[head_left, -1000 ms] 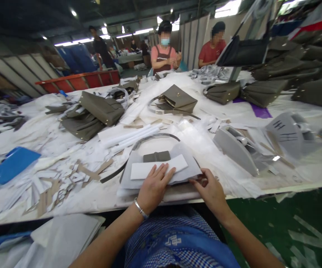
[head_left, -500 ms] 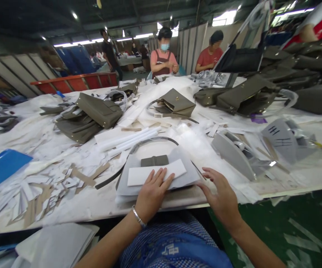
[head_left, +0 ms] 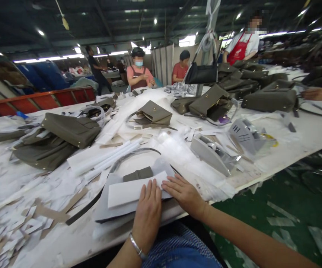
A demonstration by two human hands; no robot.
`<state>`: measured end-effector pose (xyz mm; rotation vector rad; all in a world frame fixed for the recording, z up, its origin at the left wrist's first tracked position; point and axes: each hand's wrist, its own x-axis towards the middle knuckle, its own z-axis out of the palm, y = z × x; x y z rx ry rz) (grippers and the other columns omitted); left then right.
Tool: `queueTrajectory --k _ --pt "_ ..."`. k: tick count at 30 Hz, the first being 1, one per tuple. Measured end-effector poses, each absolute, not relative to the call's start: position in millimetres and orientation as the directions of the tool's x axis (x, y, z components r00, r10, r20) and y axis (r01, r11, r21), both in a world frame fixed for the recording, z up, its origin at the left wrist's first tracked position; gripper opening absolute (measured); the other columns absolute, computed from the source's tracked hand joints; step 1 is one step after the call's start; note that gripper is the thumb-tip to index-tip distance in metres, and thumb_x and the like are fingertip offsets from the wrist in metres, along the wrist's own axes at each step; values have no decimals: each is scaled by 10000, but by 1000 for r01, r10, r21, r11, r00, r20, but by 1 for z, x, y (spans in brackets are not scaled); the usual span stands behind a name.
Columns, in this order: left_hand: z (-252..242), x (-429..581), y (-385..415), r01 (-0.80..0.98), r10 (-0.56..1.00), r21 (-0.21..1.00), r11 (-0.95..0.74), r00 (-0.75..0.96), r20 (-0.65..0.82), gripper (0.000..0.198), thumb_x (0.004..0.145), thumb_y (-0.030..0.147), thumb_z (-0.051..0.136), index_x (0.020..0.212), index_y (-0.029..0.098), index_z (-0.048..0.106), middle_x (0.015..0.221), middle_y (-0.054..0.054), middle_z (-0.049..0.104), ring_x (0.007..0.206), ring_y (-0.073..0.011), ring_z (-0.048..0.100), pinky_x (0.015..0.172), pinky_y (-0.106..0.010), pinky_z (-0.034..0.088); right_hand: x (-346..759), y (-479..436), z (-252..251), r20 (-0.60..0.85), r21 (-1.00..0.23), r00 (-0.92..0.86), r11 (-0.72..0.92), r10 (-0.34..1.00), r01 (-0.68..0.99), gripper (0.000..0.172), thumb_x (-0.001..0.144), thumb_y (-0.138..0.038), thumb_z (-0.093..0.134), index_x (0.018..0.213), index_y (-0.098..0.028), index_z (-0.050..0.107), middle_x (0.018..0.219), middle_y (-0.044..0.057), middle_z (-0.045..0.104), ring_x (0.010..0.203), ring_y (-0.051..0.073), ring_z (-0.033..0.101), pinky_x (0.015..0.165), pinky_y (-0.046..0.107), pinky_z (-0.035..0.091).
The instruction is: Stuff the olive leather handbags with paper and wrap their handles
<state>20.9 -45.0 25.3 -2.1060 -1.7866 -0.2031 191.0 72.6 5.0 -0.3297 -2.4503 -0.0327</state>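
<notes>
My left hand (head_left: 148,210) lies flat, fingers stretched, on a white padded strip (head_left: 128,190). Fingers extended, my right hand (head_left: 185,194) rests at the strip's right end, over the sheet below. That grey-white sheet (head_left: 105,211) covers a flat dark item, most of which is hidden; its kind I cannot make out. An olive-grey flap or tab (head_left: 137,174) shows just behind the strip. Around the back curves a dark strap (head_left: 85,206), partly wrapped in clear film.
Olive handbags (head_left: 71,128) lie at the left, with another bag (head_left: 155,113) at the centre back. Grey stiffener shapes (head_left: 209,150) stand to the right. Paper scraps (head_left: 24,227) litter the left side. A co-worker's arm (head_left: 321,94) reaches in at far right.
My right hand has come down from beside the sheet onto its right side. My left hand stays on the white strip. The view has swung right, showing a co-worker's arm.
</notes>
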Motion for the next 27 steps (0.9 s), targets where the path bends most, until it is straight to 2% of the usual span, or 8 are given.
queueTrajectory --k 5,9,12,14,17,20,23,27 --pt "14 18 -41 970 886 -170 -173 229 402 527 917 60 378 1442 92 411 1479 -185 456 1359 -307 452 1086 -494 466 205 71 27 603 -239 -746 956 283 168 346 968 -206 526 1310 -176 568 1280 99 653 1251 241 560 1090 471 457" --pt "10 17 -45 977 888 -164 -138 196 416 565 922 41 378 1482 114 362 1501 -181 425 1383 -297 420 1103 -493 449 233 61 35 585 -521 -555 799 591 302 254 982 -257 508 1197 -206 632 1173 104 690 1099 212 646 990 391 534" --pt "11 19 -47 975 888 -177 -132 196 417 573 925 42 400 1490 123 353 1512 -169 413 1393 -292 405 1113 -485 437 243 55 28 306 -768 -450 497 839 404 303 963 -345 515 1210 -206 622 1146 111 701 1023 234 686 896 374 578" --pt "12 20 -46 974 890 -186 -128 196 413 576 928 45 410 1494 125 344 1517 -167 406 1396 -288 402 1120 -479 427 239 55 22 83 -869 -456 288 886 402 414 919 -393 557 1283 -196 583 1162 113 704 1030 254 690 909 394 573" --pt "12 20 -46 973 889 -194 -123 195 413 589 932 52 424 1506 137 321 1521 -171 399 1393 -285 409 1122 -470 424 224 59 21 -54 -936 -546 147 836 319 526 854 -381 619 1347 -217 538 1167 78 709 1048 267 685 965 435 537" --pt "11 18 -47 973 878 -196 -123 199 436 600 940 61 419 1519 155 291 1529 -168 387 1392 -280 411 1120 -465 424 209 60 27 -101 -967 -586 59 804 248 497 791 -392 694 1259 -252 602 1083 36 732 987 277 698 951 463 531" --pt "10 13 -52 976 858 -187 -114 191 476 593 952 64 388 1525 160 273 1549 -155 355 1411 -268 383 1133 -460 402 196 53 33 -147 -989 -578 -116 802 91 476 728 -397 772 1153 -222 648 1086 52 728 1016 284 680 967 462 512" --pt "9 -3 -63 986 841 -140 -90 151 520 581 966 116 404 1529 159 265 1562 -129 338 1434 -259 343 1162 -451 347 174 34 45 -137 -953 -569 -265 811 -148 511 707 -364 817 1148 -171 647 1169 90 695 1099 273 638 1031 423 461"
